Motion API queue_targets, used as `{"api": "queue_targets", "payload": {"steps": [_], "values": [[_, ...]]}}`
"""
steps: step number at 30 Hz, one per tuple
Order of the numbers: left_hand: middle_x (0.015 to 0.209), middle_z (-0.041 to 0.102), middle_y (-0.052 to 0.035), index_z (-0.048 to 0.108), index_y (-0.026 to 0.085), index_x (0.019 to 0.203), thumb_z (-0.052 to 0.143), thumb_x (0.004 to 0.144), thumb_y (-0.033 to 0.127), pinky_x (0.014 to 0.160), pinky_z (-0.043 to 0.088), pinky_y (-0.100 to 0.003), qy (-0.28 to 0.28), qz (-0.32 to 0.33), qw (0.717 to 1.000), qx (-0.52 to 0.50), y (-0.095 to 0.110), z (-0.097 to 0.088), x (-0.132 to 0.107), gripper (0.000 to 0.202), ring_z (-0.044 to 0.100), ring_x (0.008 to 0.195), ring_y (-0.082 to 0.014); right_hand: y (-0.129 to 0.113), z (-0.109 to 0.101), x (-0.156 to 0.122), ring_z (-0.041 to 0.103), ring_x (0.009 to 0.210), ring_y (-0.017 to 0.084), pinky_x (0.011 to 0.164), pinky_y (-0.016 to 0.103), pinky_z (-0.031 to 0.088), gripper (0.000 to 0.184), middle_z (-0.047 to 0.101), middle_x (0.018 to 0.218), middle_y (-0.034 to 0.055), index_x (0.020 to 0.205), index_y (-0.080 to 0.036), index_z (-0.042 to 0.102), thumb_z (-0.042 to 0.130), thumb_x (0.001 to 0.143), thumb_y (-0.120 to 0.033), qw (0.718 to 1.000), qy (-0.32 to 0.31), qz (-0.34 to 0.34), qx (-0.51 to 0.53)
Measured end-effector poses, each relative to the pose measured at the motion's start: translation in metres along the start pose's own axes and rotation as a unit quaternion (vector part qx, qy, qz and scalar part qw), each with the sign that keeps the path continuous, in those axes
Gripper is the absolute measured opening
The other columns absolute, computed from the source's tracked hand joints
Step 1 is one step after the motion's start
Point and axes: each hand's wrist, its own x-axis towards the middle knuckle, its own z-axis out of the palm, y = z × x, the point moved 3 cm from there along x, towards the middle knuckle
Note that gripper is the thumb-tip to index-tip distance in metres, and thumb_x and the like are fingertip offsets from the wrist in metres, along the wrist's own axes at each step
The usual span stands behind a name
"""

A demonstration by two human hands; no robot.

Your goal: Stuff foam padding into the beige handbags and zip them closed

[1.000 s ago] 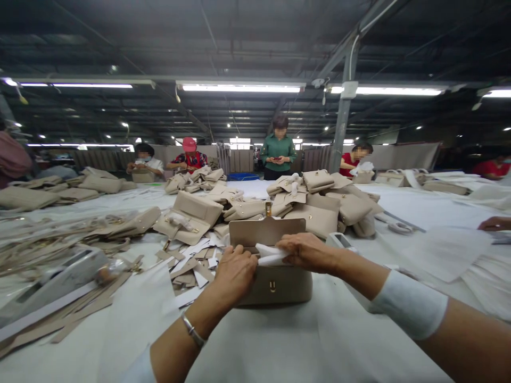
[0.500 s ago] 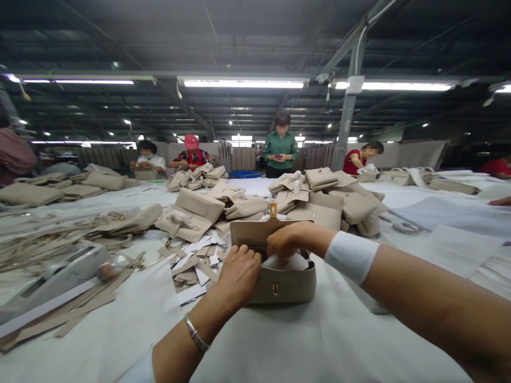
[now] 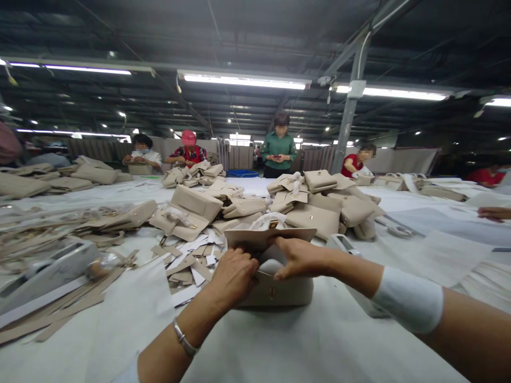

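A beige handbag [image 3: 289, 293] stands upright on the white-covered table in front of me, its flap [image 3: 251, 238] raised. White filling [image 3: 272, 264] shows inside the mouth. My left hand [image 3: 236, 274] is closed on the bag's left side, with fingertips hidden at the opening. Across the right part of the mouth lies my right hand [image 3: 301, 257], its thumb apart from the fingers. The thumb is at the front rim and the fingers are against the flap; I see nothing held in it. A gold-coloured clasp piece [image 3: 273, 224] sits on the flap.
Beige bags [image 3: 315, 215] are piled behind the handbag. Scraps [image 3: 195, 263] lie to its left, near a grey tape dispenser [image 3: 51, 274] and long strips [image 3: 59, 308]. Another grey-white dispenser [image 3: 365, 298] stands right, partly under my forearm. Several people work across the table.
My right hand has come up out of the bag's mouth and its thumb and fingers have spread. The flap has tilted forward, lower over the opening. My left hand stays at the left side.
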Motion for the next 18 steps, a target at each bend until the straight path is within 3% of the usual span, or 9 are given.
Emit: {"api": "queue_targets", "payload": {"steps": [2, 5, 9, 11, 14, 16, 18], "values": [[0.081, 0.066, -0.0063, 0.066, 0.019, 0.079, 0.069, 0.072, 0.032, 0.072, 0.04, -0.038, -0.006, 0.01, 1.0, 0.002, 0.0, -0.001, 0.003, 0.016, 0.056, 0.084, -0.0261, 0.0, 0.001, -0.008, 0.056, 0.107, 0.033, 0.086, 0.038, 0.044, 0.083, 0.06, 0.119, 0.0183, 0.134, -0.011, 0.04, 0.071, 0.062, -0.04, 0.999, 0.015, 0.026, -0.012], [0.082, 0.064, -0.0068, 0.065, 0.018, 0.08, 0.069, 0.073, 0.033, 0.073, 0.041, -0.038, 0.006, 0.021, 1.0, 0.005, 0.0, -0.002, 0.004, 0.017, 0.054, 0.086, -0.0263, 0.012, 0.009, -0.009, 0.059, 0.101, 0.03, 0.081, 0.035, 0.045, 0.076, 0.062, 0.113, 0.0166, 0.128, -0.012, 0.043, 0.071, 0.064, -0.041, 0.992, 0.074, 0.092, 0.054], [0.085, 0.063, -0.006, 0.062, 0.019, 0.084, 0.064, 0.078, 0.035, 0.074, 0.041, -0.037, 0.017, 0.018, 1.0, -0.018, -0.004, -0.002, 0.0, 0.017, 0.052, 0.088, -0.0256, 0.022, 0.014, 0.002, 0.061, 0.089, 0.021, 0.073, 0.027, 0.045, 0.035, 0.066, 0.099, 0.0094, 0.104, -0.012, 0.058, 0.062, 0.075, -0.031, 0.987, 0.101, 0.066, 0.11], [0.086, 0.063, -0.0059, 0.061, 0.019, 0.086, 0.061, 0.08, 0.034, 0.072, 0.041, -0.036, 0.013, 0.012, 1.0, -0.019, -0.006, -0.001, -0.001, 0.015, 0.053, 0.086, -0.0248, 0.014, 0.007, 0.01, 0.061, 0.083, 0.018, 0.07, 0.023, 0.043, 0.022, 0.067, 0.09, 0.0045, 0.095, -0.014, 0.063, 0.059, 0.074, -0.02, 0.995, 0.06, -0.001, 0.083], [0.085, 0.063, -0.006, 0.06, 0.019, 0.087, 0.059, 0.081, 0.03, 0.069, 0.041, -0.035, -0.005, 0.009, 1.0, -0.007, -0.008, 0.0, -0.001, 0.013, 0.055, 0.082, -0.0245, -0.012, -0.005, 0.022, 0.061, 0.072, 0.015, 0.061, 0.021, 0.042, 0.023, 0.068, 0.082, 0.0019, 0.09, -0.016, 0.066, 0.057, 0.07, -0.013, 0.992, -0.081, -0.087, -0.046], [0.085, 0.063, -0.0056, 0.06, 0.019, 0.086, 0.059, 0.081, 0.028, 0.069, 0.041, -0.035, -0.01, 0.017, 1.0, -0.009, -0.008, 0.0, 0.0, 0.011, 0.055, 0.083, -0.0239, -0.027, -0.009, 0.031, 0.061, 0.068, 0.016, 0.057, 0.022, 0.043, 0.023, 0.069, 0.079, 0.0042, 0.088, -0.014, 0.068, 0.057, 0.067, -0.012, 0.972, -0.158, -0.093, -0.146], [0.086, 0.062, -0.0049, 0.059, 0.019, 0.084, 0.06, 0.08, 0.026, 0.071, 0.041, -0.034, -0.003, 0.031, 0.999, -0.022, -0.009, 0.0, 0.001, 0.008, 0.054, 0.085, -0.0232, -0.037, -0.009, 0.04, 0.063, 0.068, 0.021, 0.058, 0.026, 0.045, 0.023, 0.07, 0.078, 0.0089, 0.084, -0.011, 0.07, 0.06, 0.064, -0.012, 0.961, -0.173, -0.076, -0.202]]}}
